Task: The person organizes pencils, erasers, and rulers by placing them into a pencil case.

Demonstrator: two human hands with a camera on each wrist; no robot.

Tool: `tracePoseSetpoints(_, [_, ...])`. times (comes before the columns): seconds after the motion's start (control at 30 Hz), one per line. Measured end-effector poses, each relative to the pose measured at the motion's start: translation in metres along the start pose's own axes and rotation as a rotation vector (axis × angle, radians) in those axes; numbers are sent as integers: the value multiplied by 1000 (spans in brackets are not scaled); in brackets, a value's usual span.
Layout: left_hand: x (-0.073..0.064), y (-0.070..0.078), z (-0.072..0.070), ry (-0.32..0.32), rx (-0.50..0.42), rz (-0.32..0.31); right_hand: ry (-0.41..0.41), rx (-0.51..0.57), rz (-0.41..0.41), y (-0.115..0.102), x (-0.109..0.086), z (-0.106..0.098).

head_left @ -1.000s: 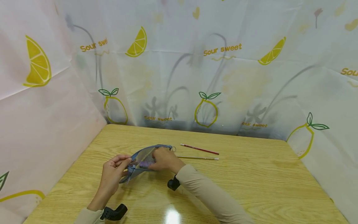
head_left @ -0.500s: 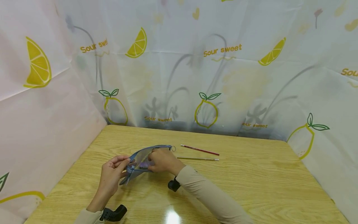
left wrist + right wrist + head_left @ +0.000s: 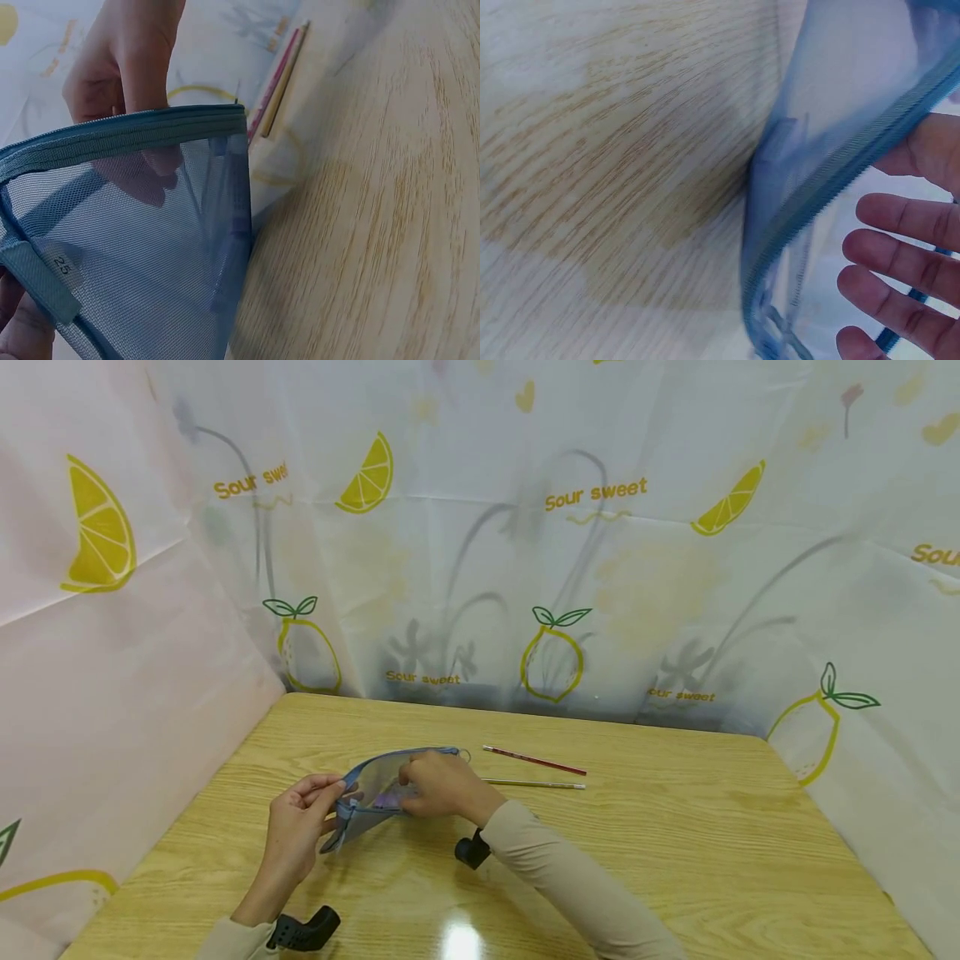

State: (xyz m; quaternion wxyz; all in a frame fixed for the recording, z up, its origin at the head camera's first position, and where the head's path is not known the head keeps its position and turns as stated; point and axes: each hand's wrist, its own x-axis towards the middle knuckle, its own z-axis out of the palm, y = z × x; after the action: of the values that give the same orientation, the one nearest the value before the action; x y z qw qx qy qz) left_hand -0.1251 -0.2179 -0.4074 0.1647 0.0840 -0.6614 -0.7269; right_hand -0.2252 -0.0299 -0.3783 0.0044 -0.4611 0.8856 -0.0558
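A blue mesh zipper pouch (image 3: 367, 827) is unzipped, its mouth held wide. At its left end my left hand (image 3: 295, 827) pinches the rim by the zip, thumb on top. My right hand (image 3: 442, 785) reaches in over the opening from the right. In the right wrist view its fingers (image 3: 900, 247) are spread and loosely bent, with nothing gripped. Through the mesh in the left wrist view, these fingertips (image 3: 142, 176) show just below the zip. A purple item (image 3: 390, 799) lies inside the pouch, and slim long items (image 3: 229, 225) show along its bottom.
A red pencil (image 3: 534, 760) and a yellow-gold pencil (image 3: 536, 784) lie on the wooden table (image 3: 675, 843) beyond and right of the pouch. A printed lemon cloth (image 3: 450, 543) stands behind the table and along its sides. Black wrist cameras (image 3: 306, 931) hang below both wrists.
My right hand has shifted slightly to the right over the pouch's mouth, and my left hand slightly to the left. The pencils have stayed put.
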Motion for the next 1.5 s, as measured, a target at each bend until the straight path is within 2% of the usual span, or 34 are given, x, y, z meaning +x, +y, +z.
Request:
tracePoseSetpoints(0.17, [0, 0, 0, 7, -7, -7, 5, -11, 21, -2, -4, -5])
tracePoseSetpoints(0.4, [-1, 0, -1, -1, -1, -17, 18, -89, 46, -4, -9, -6])
tracePoseSetpoints(0.57, [-1, 0, 0, -1, 5, -14, 48, -135, 31, -3, -13, -9])
tracePoseSetpoints(0.73, [0, 0, 1, 1, 8, -12, 96, -177, 23, -1, -19, -13])
tracePoseSetpoints(0.9, [1, 0, 1, -16, -14, -6, 186, -214, -7, 2, -29, -18])
tracePoseSetpoints(1.13, [1, 0, 1, -21, -23, -10, 282, -204, -37, 8, -43, -21])
tracePoseSetpoints(1.5, [-1, -1, -1, -30, -20, -14, 322, -179, -46, 14, -58, -28])
